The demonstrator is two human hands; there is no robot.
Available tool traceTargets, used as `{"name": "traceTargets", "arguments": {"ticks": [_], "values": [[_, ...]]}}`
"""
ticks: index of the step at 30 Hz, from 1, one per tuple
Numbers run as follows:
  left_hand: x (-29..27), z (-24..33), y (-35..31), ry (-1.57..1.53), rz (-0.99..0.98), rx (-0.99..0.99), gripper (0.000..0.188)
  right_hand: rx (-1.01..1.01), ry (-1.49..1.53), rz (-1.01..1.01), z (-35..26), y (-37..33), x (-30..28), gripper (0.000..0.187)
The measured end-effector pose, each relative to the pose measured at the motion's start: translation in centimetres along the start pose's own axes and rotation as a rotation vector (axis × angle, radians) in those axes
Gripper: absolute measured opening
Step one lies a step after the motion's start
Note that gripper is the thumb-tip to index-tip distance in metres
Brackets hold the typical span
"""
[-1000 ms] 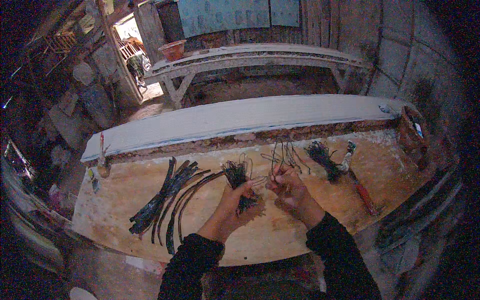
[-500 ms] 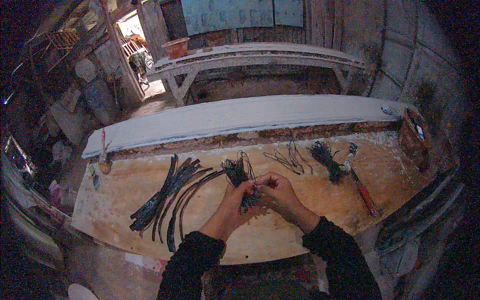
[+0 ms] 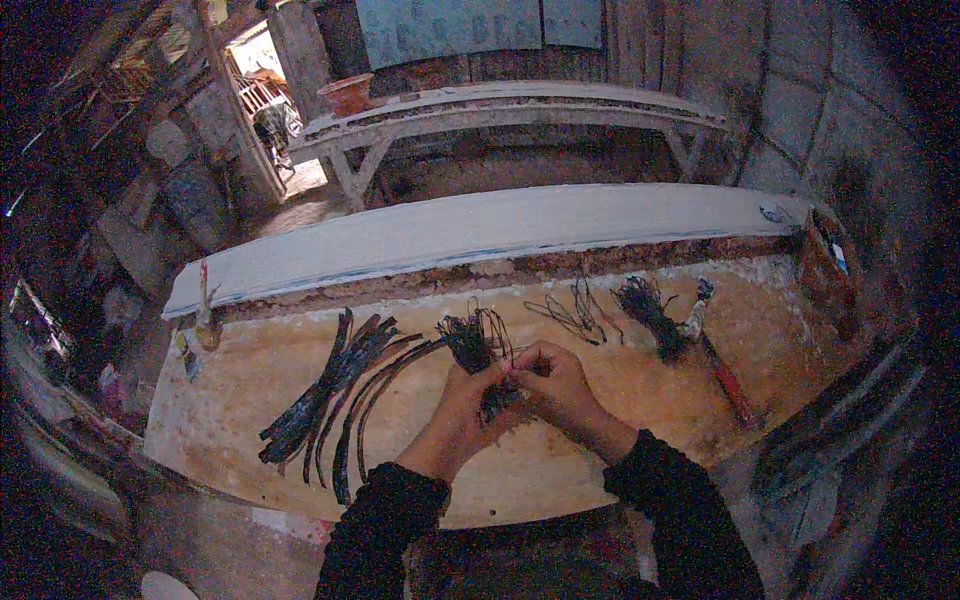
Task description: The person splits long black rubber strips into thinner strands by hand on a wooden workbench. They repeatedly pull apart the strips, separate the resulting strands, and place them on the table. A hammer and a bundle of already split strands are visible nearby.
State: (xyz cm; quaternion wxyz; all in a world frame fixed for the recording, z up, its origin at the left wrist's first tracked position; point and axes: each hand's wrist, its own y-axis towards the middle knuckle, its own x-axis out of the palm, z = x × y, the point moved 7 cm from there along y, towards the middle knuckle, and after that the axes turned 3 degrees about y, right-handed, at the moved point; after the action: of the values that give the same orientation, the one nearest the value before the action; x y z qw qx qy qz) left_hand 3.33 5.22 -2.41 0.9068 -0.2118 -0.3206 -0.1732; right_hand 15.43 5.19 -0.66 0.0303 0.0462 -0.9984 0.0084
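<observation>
My left hand is closed around a bundle of thin dark cords. Looped ends stick out above the fist, and the bundle's lower end shows beneath it. Thumb and fingertips of my right hand are pinched together against the left thumb, where a thin dark strand runs down from the loops. What exactly lies between those fingertips is mostly hidden. To the left lie flat black strips in a stack, with a few curved strips beside them.
Loose thin cords and another dark bundle lie right of my hands, beside a red-handled tool. A white-topped ledge borders the wooden board. A brown container stands at right; a long bench stands behind.
My hands keep almost the same place over the board, fingertips still together at the bundle. The whole view has shifted very slightly.
</observation>
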Motion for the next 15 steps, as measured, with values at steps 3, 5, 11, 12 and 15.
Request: {"name": "traceTargets", "arguments": {"ticks": [3,5,11,12,15], "values": [[0.1,0.6,-0.1,-0.096,-0.059,0.069,0.040,-0.001,0.025,-0.009,-0.3,0.0,0.5,0.009],[1.6,1.4,-1.2,-0.127,-0.035,0.103,0.039,0.016,0.058,-0.017,-0.2,-0.1,0.4,0.009],[1.8,1.1,-0.6,-0.052,0.021,0.148,0.031,-0.022,0.039,-0.079,0.3,-0.1,1.3,0.009],[1.8,1.0,-0.5,-0.036,0.027,0.152,0.029,-0.045,0.004,-0.074,0.0,-0.2,1.4,0.009],[3.0,0.7,-1.2,-0.086,0.022,0.064,0.025,-0.106,-0.079,-0.059,0.9,-0.5,1.0,0.010]]}}
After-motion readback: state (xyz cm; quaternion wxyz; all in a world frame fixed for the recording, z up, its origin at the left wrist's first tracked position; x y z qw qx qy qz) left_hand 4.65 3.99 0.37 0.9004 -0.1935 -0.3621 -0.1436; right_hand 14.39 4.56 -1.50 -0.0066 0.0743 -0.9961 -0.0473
